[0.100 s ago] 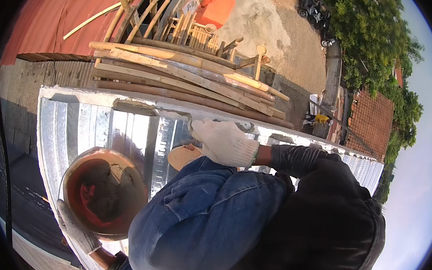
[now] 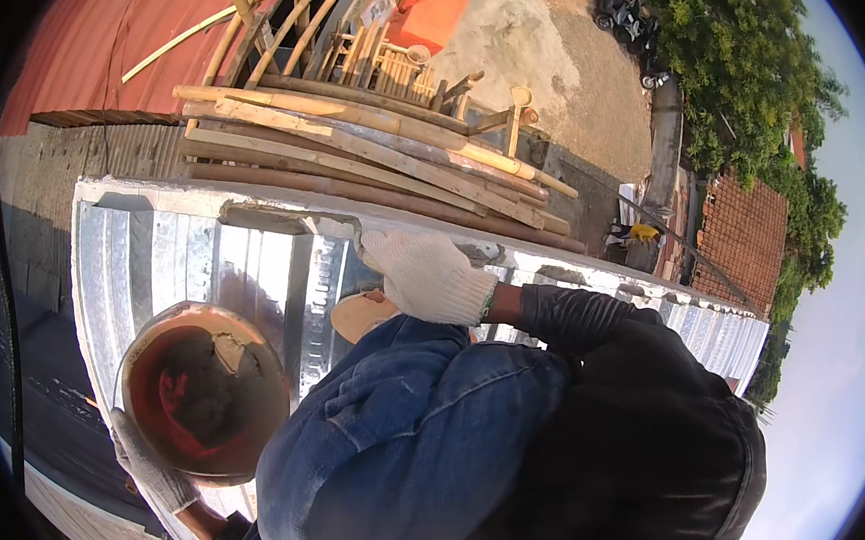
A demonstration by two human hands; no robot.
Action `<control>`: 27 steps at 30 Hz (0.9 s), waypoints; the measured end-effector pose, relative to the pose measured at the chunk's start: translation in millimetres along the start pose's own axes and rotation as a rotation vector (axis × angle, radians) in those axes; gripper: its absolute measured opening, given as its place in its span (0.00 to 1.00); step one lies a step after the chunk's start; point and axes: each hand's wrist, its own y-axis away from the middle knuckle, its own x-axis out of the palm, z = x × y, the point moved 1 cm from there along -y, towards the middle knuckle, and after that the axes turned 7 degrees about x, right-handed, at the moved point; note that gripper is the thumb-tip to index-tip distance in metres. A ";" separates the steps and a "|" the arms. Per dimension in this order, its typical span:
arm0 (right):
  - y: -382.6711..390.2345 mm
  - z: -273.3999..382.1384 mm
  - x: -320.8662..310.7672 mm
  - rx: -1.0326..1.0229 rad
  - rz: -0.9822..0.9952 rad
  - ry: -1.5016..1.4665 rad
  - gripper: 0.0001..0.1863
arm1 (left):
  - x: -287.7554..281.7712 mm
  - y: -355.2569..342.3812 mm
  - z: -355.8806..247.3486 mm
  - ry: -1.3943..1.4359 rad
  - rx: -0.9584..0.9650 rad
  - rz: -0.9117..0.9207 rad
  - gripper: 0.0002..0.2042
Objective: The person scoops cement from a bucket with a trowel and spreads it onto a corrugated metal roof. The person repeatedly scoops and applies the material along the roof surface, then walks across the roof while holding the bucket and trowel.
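Note:
My left hand (image 2: 154, 468), in a grey glove, grips the outer side of a round bucket (image 2: 137, 371) holding grey mortar (image 2: 201, 402) and a small pale piece. My right hand (image 2: 423, 276), in a white knit glove, is closed at the mortar-edged rim (image 2: 288, 218) of the metal roof; whatever it holds is hidden under the fingers. My bent knee in jeans (image 2: 385, 444) is between my hands, with a sandaled foot (image 2: 354, 318) beside the right one.
Shiny ribbed sheets (image 2: 135, 251) form the surface under me. Beyond the edge lie bamboo poles and boards (image 2: 364, 144), a red roof (image 2: 87, 58), an orange tarp (image 2: 427, 15), sand (image 2: 507, 49), parked motorbikes (image 2: 622, 41), a tiled roof (image 2: 736, 234) and trees (image 2: 728, 49).
My right hand has slid left along the roof edge, toward the upper left of the view. My left hand stays at the bucket.

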 end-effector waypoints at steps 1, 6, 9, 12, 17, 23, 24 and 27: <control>-8.3 -6.6 -0.8 -0.015 -0.043 -0.014 0.23 | 8.4 2.7 1.2 0.014 -0.008 -0.003 0.24; -60.9 -14.0 -7.1 -0.032 -0.029 -0.005 0.19 | 1.0 -2.4 -8.7 -0.131 0.034 -0.075 0.24; -91.8 -15.1 -5.0 -0.193 -0.105 0.090 0.22 | -8.4 -0.2 8.2 -0.093 0.075 -0.053 0.23; -118.0 -14.8 0.2 -0.330 -0.121 0.140 0.23 | -6.4 9.4 9.7 -0.080 0.090 -0.081 0.22; -121.2 -6.5 7.3 -0.379 -0.075 0.344 0.25 | -1.4 10.3 7.5 -0.063 0.066 -0.065 0.23; -84.5 -45.9 82.9 -0.405 -0.250 0.399 0.18 | 24.9 21.4 -13.7 -0.191 0.012 -0.139 0.25; -75.6 -14.1 70.8 -0.347 -0.243 0.298 0.17 | 18.6 27.0 -14.4 -0.237 0.024 -0.176 0.25; -59.7 3.0 61.5 -0.144 -0.058 0.209 0.14 | 28.5 22.4 -26.5 -0.304 0.053 -0.179 0.25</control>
